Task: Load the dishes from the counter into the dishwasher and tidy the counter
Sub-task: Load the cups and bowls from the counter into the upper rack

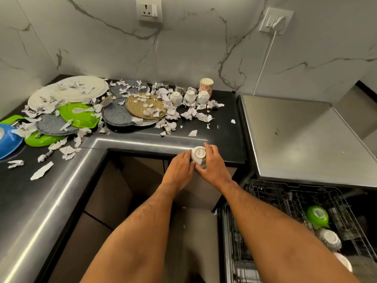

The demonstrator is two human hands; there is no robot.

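— Counter (222, 127) edge first: where does it run?

— Its steel-trimmed lip (142, 142) bends in an L, along the left side and then across the back. Both hands sit just off the front of the back stretch, over the open floor in the corner.

— What are the hands doing?

— Left hand (180, 167) and right hand (214, 165) meet around a small white cup (199, 155) held upside down, its ringed base facing up. The right hand's fingers curl over its far side and the thumb comes under; the left hand's fingers press against its near left side. The cup is right at the counter's lip, between the two hands, above the drop and not resting on the surface.

— Any room on the counter near it?

— The dark strip just behind the cup is mostly bare, with only a few paper scraps (192, 132). Farther back the clutter thickens: three more white cups (189, 97) upside down in a row near the wall, a patterned paper cup (206, 85) behind them, a woven mat (145, 107) on grey plates (118, 115), white plates (81, 88) in the left corner, green lids (79, 115) and a blue one (9, 139) at the far left, torn paper over all of it.

— And to the right?

— The dishwasher's steel top (295, 139) stands beside the counter's right end. Below it the wire rack (285, 201) is pulled out, low and to the right of the hands, holding a green bowl (317, 216) and a white bowl (329, 240), both upside down, with open wire space on its left part
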